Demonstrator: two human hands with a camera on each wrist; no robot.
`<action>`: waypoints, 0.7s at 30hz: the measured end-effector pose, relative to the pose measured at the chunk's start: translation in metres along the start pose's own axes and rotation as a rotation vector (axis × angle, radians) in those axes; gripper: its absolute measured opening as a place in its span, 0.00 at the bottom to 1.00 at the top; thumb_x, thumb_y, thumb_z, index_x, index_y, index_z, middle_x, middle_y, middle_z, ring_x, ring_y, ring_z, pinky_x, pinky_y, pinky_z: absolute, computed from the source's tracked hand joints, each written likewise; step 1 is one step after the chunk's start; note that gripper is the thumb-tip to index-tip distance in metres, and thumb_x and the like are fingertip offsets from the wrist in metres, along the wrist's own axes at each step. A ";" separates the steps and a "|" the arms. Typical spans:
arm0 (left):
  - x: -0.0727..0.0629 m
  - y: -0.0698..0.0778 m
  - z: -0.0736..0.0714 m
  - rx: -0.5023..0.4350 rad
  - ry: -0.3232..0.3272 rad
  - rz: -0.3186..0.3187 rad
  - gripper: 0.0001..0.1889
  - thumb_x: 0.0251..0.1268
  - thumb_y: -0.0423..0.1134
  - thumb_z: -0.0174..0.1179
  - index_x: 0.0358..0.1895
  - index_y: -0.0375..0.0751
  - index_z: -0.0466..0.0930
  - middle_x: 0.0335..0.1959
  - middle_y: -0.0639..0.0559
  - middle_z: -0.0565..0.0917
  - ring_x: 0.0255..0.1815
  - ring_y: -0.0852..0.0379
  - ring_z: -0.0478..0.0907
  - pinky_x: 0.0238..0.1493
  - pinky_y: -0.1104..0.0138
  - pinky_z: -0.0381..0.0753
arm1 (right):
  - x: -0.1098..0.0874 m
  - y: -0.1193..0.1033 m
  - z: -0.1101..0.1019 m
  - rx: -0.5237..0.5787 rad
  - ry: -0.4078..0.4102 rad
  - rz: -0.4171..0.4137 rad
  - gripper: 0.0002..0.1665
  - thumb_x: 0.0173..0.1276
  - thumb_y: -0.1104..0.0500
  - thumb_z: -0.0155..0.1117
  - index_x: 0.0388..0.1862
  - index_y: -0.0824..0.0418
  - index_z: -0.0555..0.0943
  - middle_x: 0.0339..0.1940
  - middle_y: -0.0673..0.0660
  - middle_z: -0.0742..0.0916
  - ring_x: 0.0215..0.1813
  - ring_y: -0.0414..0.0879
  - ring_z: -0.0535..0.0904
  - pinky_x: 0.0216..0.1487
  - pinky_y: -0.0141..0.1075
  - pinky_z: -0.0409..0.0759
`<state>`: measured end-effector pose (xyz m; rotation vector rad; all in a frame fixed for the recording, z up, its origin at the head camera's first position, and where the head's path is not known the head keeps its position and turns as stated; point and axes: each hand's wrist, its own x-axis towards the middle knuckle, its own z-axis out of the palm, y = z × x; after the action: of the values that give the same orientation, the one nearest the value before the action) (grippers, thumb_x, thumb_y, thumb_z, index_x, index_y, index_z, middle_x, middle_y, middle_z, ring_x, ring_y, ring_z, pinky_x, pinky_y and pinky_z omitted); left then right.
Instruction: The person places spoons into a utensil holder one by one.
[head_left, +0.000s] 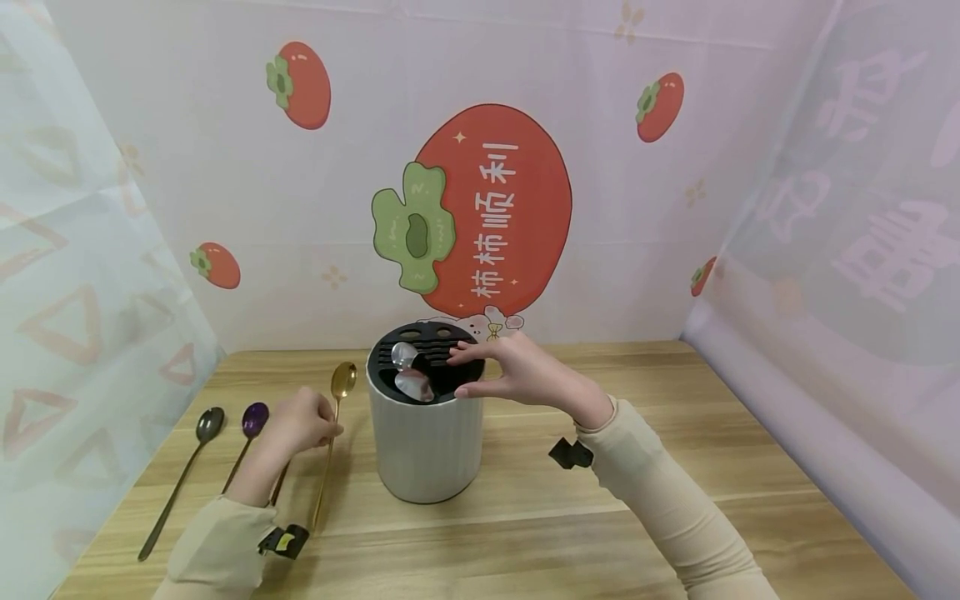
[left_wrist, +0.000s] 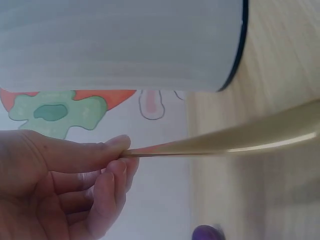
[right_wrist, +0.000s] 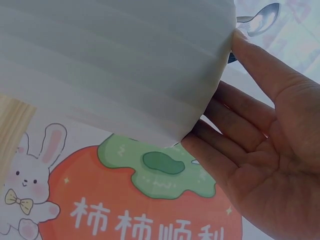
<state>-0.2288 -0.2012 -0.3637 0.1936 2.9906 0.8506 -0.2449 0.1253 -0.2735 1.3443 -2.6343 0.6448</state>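
Note:
My left hand [head_left: 303, 421] pinches a long gold spoon [head_left: 344, 380] by its handle between thumb and fingertips, bowl end away from me. The same grip on the gold spoon [left_wrist: 260, 132] shows in the left wrist view. To its right stands a white ribbed utensil holder [head_left: 426, 450] with a black slotted lid [head_left: 384, 385]. Two silver spoon heads [head_left: 405, 356] stick up from the lid's opening. My right hand [head_left: 528, 375] is at the holder's right rim, thumb and fingers spread and fairly straight; in the right wrist view the thumb [right_wrist: 255, 57] meets the rim.
Left of my left hand lie a dark grey spoon [head_left: 210, 423] and a purple spoon [head_left: 255, 418]. Another thin handle [head_left: 281, 482] is partly hidden by the left forearm. Behind the wooden table [head_left: 555, 550] hangs a printed cloth backdrop [head_left: 630, 208], with cloth at both sides.

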 end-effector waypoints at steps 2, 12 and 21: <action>-0.002 0.002 -0.003 -0.003 0.010 -0.001 0.12 0.54 0.34 0.66 0.16 0.38 0.78 0.13 0.52 0.78 0.17 0.59 0.71 0.19 0.68 0.67 | 0.000 0.000 0.000 0.003 0.000 -0.003 0.27 0.59 0.44 0.68 0.56 0.54 0.81 0.54 0.50 0.85 0.10 0.33 0.64 0.25 0.28 0.60; -0.005 0.013 -0.014 0.014 0.075 0.024 0.13 0.57 0.36 0.65 0.16 0.40 0.77 0.13 0.54 0.77 0.18 0.57 0.69 0.19 0.67 0.65 | 0.000 0.000 0.000 0.013 0.002 0.001 0.27 0.59 0.45 0.69 0.55 0.55 0.82 0.55 0.50 0.85 0.19 0.34 0.73 0.26 0.28 0.61; -0.011 0.026 -0.024 0.009 0.130 0.039 0.14 0.57 0.36 0.65 0.16 0.41 0.74 0.13 0.56 0.77 0.19 0.58 0.71 0.21 0.67 0.65 | 0.000 0.001 0.001 0.020 0.012 -0.005 0.27 0.59 0.45 0.69 0.55 0.55 0.82 0.55 0.51 0.84 0.38 0.38 0.83 0.26 0.28 0.61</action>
<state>-0.2165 -0.1930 -0.3300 0.2044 3.1213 0.8872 -0.2455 0.1255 -0.2746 1.3473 -2.6216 0.6774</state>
